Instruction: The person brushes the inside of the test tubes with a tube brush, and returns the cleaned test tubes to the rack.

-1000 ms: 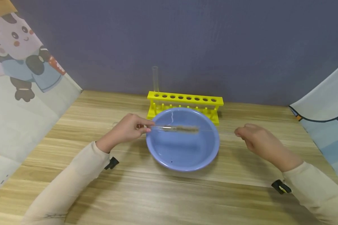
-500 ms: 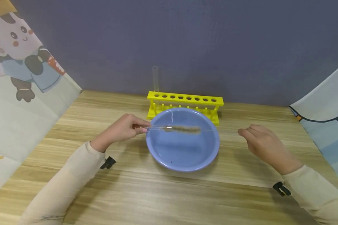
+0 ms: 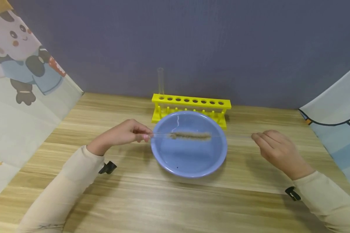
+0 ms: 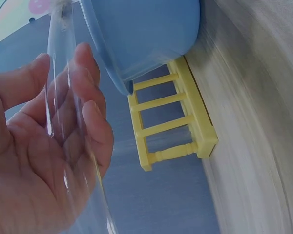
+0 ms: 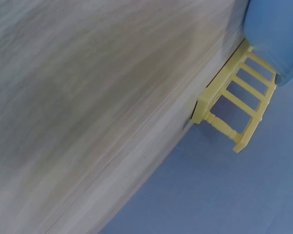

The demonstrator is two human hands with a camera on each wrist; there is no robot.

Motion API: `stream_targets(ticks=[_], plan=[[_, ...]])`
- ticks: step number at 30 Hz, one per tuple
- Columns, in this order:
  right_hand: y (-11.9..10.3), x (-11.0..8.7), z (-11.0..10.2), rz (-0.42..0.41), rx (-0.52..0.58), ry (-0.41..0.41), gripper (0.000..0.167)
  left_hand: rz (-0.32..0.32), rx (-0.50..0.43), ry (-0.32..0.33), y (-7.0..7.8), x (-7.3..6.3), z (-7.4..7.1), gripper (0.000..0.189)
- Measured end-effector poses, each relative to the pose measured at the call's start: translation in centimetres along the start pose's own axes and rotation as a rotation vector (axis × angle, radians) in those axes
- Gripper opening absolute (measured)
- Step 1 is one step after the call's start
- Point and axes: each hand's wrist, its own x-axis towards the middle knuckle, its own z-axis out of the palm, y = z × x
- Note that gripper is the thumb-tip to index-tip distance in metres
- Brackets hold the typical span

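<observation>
In the head view my left hand (image 3: 128, 133) grips a clear glass test tube (image 3: 160, 135), held level above the blue basin (image 3: 189, 166). The left wrist view shows the thumb and fingers around the tube (image 4: 63, 107). A brown-bristled test tube brush (image 3: 191, 136) lies in line with the tube, its left tip at about the tube's mouth; how far inside is hard to tell. Its thin handle runs right to my right hand (image 3: 278, 152), whose fingertips pinch it. The right wrist view does not show that hand.
A yellow test tube rack (image 3: 192, 101) stands behind the basin, which partly covers it. Another clear test tube (image 3: 161, 81) stands upright in its leftmost hole. Wooden tabletop (image 3: 169, 207) extends around the basin, with a dark wall behind.
My left hand has moved left with the tube, while my right hand has moved right. The brush has shifted slightly right, and more of its bristles show outside the tube.
</observation>
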Motion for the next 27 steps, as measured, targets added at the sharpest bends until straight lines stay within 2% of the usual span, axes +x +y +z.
stream_targets(ticks=[3, 7, 19, 27], plan=[[-0.01, 0.13, 0.05, 0.003, -0.017, 0.076, 0.029, -0.004, -0.011, -0.003, -0.24, -0.11, -0.21, 0.023], [0.09, -0.03, 0.00, 0.025, -0.042, 0.134, 0.028, -0.012, -0.012, 0.005, -0.63, -0.12, -0.43, 0.023], [0.30, -0.34, 0.29, 0.050, -0.046, 0.189, 0.025, -0.022, -0.013, -0.018, -0.52, -0.21, -0.68, 0.025], [0.62, -0.38, -0.05, 0.073, -0.056, 0.207, 0.025, -0.022, 0.000, -0.004, -0.61, -0.45, -0.90, 0.025]])
